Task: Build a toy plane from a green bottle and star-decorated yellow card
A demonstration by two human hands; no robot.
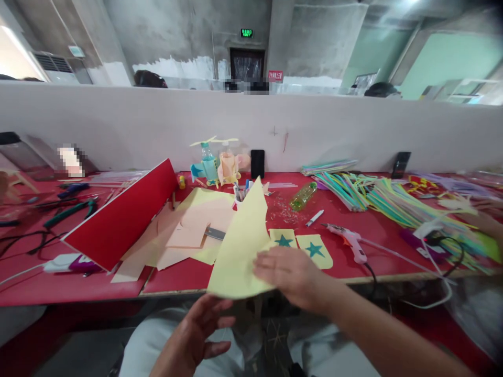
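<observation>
The left hand (184, 337) is open, just below the yellow sheet (239, 246). The right hand (291, 272) lies flat against it, fingers spread. A glue gun (348, 242) lies at two o'clock.

Surface: red-topped workbench (379, 256) with a pale front edge
Left: green-handled pliers (70, 213), black cables (27, 242), red board (120, 214)
Centre: peach craft paper (196, 225), yellow star cut-outs (301, 248)
Right: pink glue gun (351, 242), white marker (314, 218), coloured strips (393, 199)
</observation>
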